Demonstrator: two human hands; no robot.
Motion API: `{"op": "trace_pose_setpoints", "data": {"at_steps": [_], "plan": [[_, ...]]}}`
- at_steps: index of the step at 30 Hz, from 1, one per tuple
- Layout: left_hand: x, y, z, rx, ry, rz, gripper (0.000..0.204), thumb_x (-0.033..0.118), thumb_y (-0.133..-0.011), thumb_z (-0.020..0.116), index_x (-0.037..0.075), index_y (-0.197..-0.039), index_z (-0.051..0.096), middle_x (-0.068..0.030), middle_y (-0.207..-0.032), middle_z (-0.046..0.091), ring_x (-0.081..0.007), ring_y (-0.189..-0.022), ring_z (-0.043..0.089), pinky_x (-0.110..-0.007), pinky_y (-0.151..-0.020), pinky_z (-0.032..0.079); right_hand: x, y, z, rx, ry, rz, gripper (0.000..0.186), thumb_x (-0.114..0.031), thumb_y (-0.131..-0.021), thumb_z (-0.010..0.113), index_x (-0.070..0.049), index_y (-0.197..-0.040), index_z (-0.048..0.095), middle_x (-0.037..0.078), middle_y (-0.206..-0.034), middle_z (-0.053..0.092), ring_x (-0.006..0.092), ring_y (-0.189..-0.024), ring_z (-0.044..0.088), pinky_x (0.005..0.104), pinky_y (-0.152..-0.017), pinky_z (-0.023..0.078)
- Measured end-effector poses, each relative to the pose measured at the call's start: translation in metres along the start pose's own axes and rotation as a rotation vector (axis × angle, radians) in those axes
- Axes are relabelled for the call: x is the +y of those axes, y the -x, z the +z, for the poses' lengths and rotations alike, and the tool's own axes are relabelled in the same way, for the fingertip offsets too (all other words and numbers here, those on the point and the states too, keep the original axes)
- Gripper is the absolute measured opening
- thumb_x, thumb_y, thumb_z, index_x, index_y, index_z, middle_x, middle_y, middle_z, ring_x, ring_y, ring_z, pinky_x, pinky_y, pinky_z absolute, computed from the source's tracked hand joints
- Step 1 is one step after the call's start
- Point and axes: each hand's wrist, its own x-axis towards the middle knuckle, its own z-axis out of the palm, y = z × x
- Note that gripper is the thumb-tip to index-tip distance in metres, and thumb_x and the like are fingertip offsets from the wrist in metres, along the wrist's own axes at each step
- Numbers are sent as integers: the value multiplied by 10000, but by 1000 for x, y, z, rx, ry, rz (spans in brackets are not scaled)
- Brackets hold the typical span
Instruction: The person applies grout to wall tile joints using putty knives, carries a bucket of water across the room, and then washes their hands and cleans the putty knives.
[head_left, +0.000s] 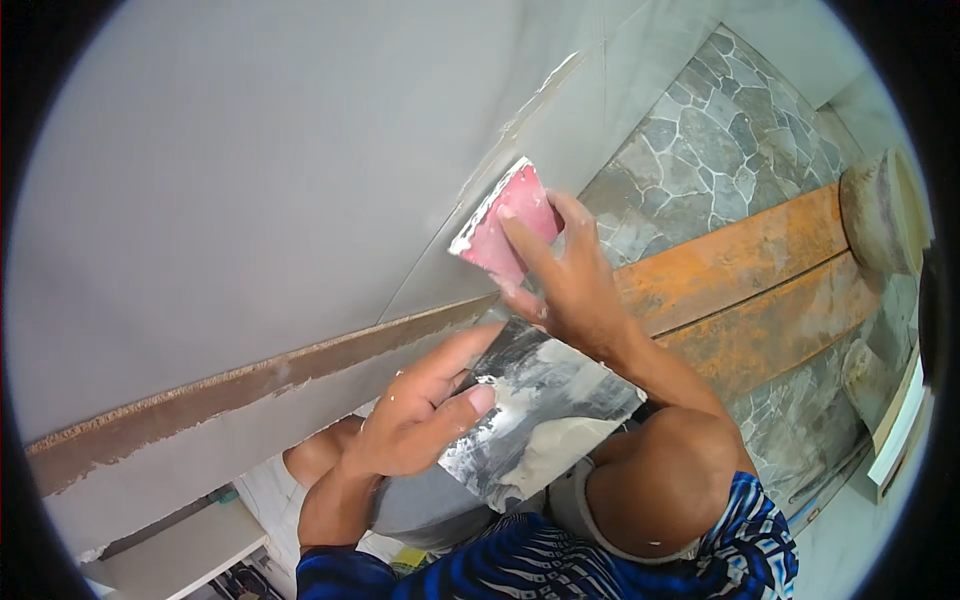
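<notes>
In my right hand (565,265) is a pink putty spreader (515,225), its far edge coated with white filler and close against the grey wall panel (250,170). The fingers press on its flat face. My left hand (425,405) grips a dark square plate (545,400) at its left side, thumb on top. White smears and a thick lump of filler (560,450) lie on that plate. A pale filler line (515,125) runs along a seam in the panel, just beyond the spreader.
A brown ledge strip (250,385) runs under the panel. To the right, orange planks (740,290) lie over a stone-patterned floor (715,130), with a dirty bucket (885,210) at their far end. A white shelf (185,555) is at lower left.
</notes>
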Motion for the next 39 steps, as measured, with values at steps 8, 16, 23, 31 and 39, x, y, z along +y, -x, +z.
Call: {"op": "trace_pose_setpoints", "data": {"at_steps": [8,16,23,31,39], "plan": [[3,17,1,-98,8,-16,568,132,-888,551,-76,-1389,384,-166,-1350,499,-235,-1253,474,-365,-1072,330,-19,14,40,29,108,-139,691,-175,-667,801,-158,-1309,544,247,-1256,404,404,-1094,455,472,-867,461],[-1,26,-7,-219,-118,138,495,50,-945,467,-84,-1406,346,-187,-1279,551,-215,-1189,522,-325,-999,394,-53,6,60,236,-14,-243,641,-250,-692,783,-166,-1280,544,286,-1200,421,422,-1065,471,466,-854,487],[-8,38,-11,-214,-154,157,489,75,-953,477,-25,-1418,366,-157,-1159,617,-205,-1059,586,-331,-908,444,-62,28,61,215,24,-204,627,-303,-692,774,-197,-1266,546,267,-1173,431,387,-975,520,441,-742,526],[0,32,-10,-260,-145,36,515,85,-920,495,-61,-1400,379,-153,-1339,515,-226,-1232,482,-349,-1035,363,-51,34,80,208,83,-250,579,-213,-701,775,-168,-1237,562,257,-1189,438,428,-1015,518,476,-802,500],[6,15,-2,-210,-229,-6,537,164,-895,539,-70,-1364,424,-159,-1308,541,-223,-1217,502,-339,-1024,370,3,-3,-48,163,-49,58,439,-169,-766,731,-54,-1170,600,255,-1149,534,355,-896,597,385,-765,505]]}}
